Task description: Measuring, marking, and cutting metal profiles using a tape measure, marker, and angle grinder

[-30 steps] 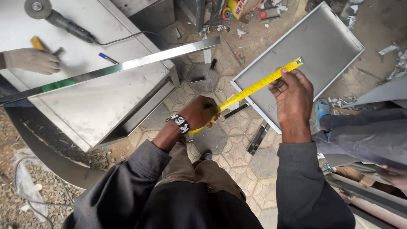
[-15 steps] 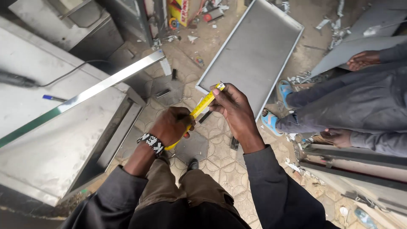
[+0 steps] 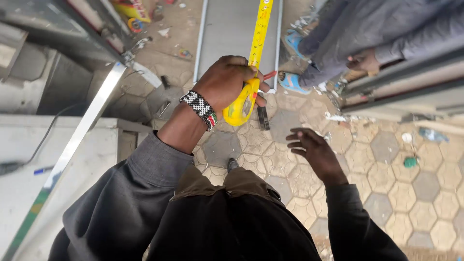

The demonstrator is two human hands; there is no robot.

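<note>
Two hands mid-measurement: left hand (image 3: 227, 84) clamped on tape measure (image 3: 240, 107), blade drawn out over the panel (image 3: 227, 38); right hand (image 3: 311, 152) open, empty; reading apparently not yet finished

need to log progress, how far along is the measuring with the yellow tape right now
Done: the blade of the yellow tape measure is pulled out, running up over the grey framed panel on the paving. In hand: the left hand grips the tape case. The right hand hangs open and empty below it, holding nothing. Left: the blade is not yet reeled in; whether a reading was taken cannot be told.
</note>
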